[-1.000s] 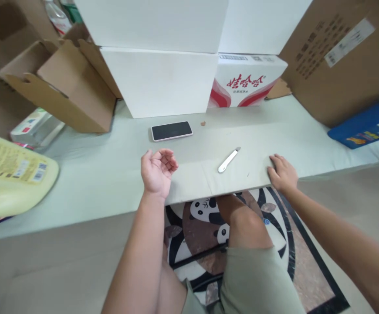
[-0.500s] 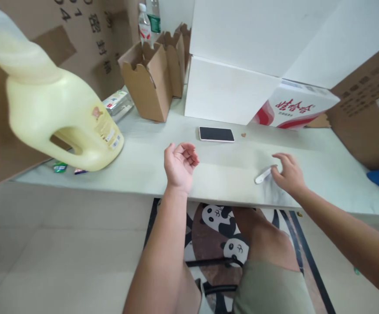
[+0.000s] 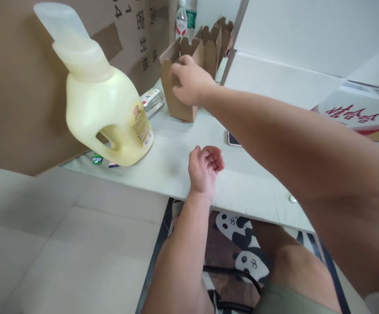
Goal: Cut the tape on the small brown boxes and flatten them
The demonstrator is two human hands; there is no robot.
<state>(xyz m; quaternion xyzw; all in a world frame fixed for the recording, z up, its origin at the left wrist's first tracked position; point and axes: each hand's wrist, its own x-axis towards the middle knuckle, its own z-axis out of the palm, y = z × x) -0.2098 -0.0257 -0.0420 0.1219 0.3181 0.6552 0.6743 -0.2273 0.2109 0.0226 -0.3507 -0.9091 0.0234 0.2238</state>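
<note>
1. Box of brown notched cardboard (image 3: pixel 180 107) stood on pale green cloth-covered table (image 3: pixel 176 174), nr pale yellow plastic jug (image 3: pixel 111 102).
2. R hand (image 3: pixel 191 80) was at box's near upper side, fingers curled; contact/grip couldn't be told.
3. L hand (image 3: pixel 205 168) was empty, palm up, fingers loosely bent, apart from R.
4. Thin card prob. called for light fingertip pressure, w/o crushing rim.

Pale yellow jug with hollow handle (image 3: pixel 107 109): smooth plastic, moderate gloss; its cap end (image 3: pixel 73 43) is translucent, whitish plastic. Upright brown box with scalloped edges (image 3: pixel 179 100): matt cardboard. Large brown printed carton (image 3: pixel 22 87): matt cardboard, smoother tape patch. Pale green surface (image 3: pixel 173 161): matt, lightly creased covering. Grey floor tiles (image 3: pixel 111 244): smooth, faint sheen. Small green packet (image 3: pixel 97 158): shiny wrapper.
</note>
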